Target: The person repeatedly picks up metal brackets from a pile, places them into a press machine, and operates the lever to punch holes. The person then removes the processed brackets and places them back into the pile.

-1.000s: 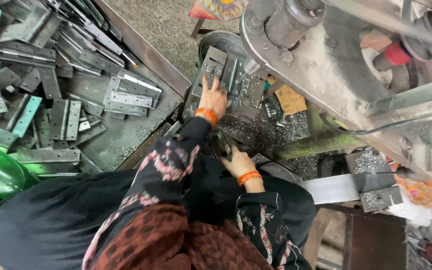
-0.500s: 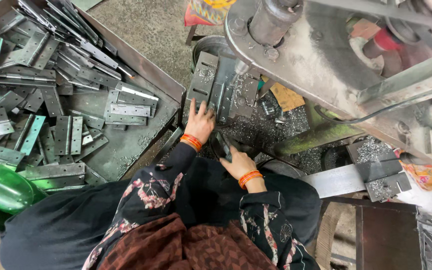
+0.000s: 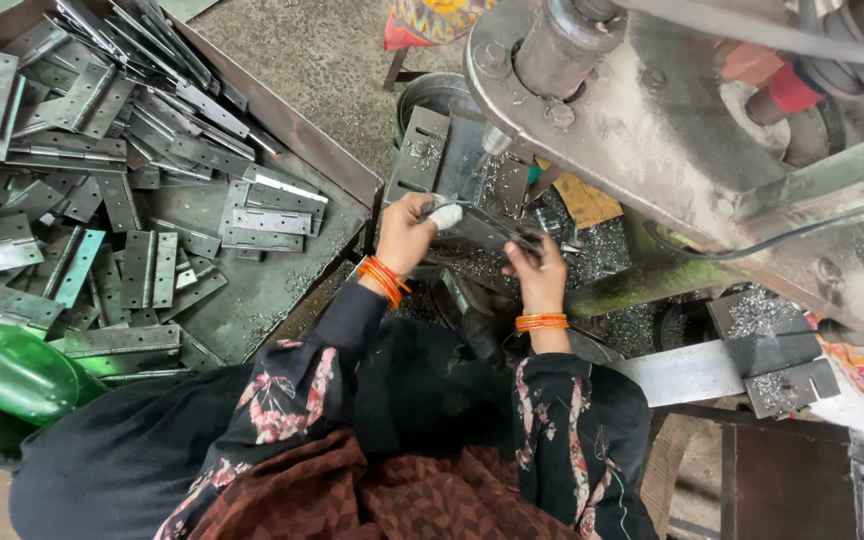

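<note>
My left hand (image 3: 409, 232) and my right hand (image 3: 537, 272) both grip one flat grey metal hinge plate (image 3: 482, 222), held level between them in front of the machine. The left thumb has a white wrap on it. Orange bangles ring both wrists above dark floral sleeves. Under the plate lies the machine's work surface (image 3: 592, 250), strewn with metal shavings. Another hinge plate (image 3: 420, 152) leans on a round metal bucket just beyond my left hand.
A large metal tray (image 3: 327, 165) at the left holds several grey hinges (image 3: 152, 268). The big grey press machine (image 3: 652, 120) fills the upper right. A green round object (image 3: 7, 368) sits at the lower left. A metal slab (image 3: 692, 372) and punched plates lie at the right.
My left hand came back from the hinge plates by the bucket. Both hands have risen and now hold one hinge plate between them; before, my right hand rested low near my lap.
</note>
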